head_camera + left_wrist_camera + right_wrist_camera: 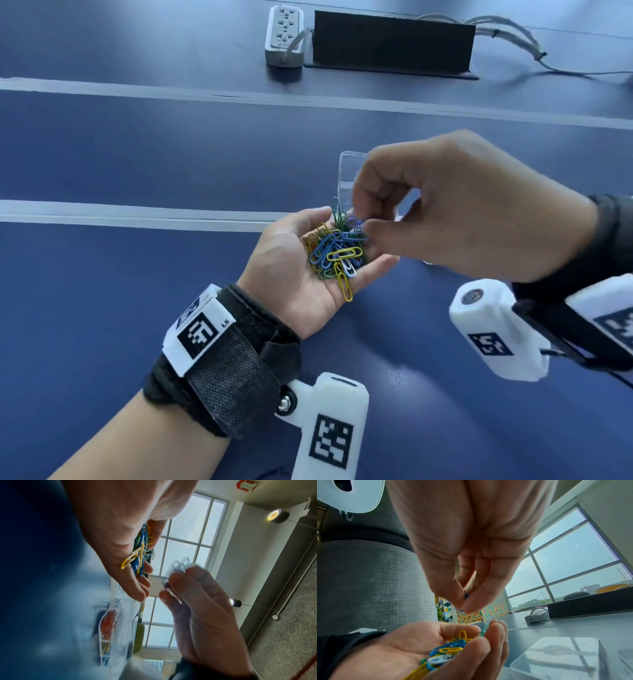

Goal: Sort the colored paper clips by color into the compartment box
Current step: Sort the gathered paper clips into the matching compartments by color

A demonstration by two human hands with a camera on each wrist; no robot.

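My left hand [301,274] lies palm up above the blue table, cupping a loose pile of paper clips [337,255] in blue, yellow, green and white. My right hand [364,226] hovers just over the pile's far edge, thumb and forefinger pinching a blue clip [466,596]. The clear compartment box [349,171] stands behind both hands, mostly hidden in the head view. In the left wrist view one compartment of the box [109,626] holds orange-red clips. The right wrist view shows the pile [448,650] in the cupped left hand [393,653] and the box's clear rim [556,655] beside it.
A white power strip [284,34], a black upright panel [394,41] and grey cables [513,37] sit at the table's far side. Two pale stripes cross the blue tabletop [137,154].
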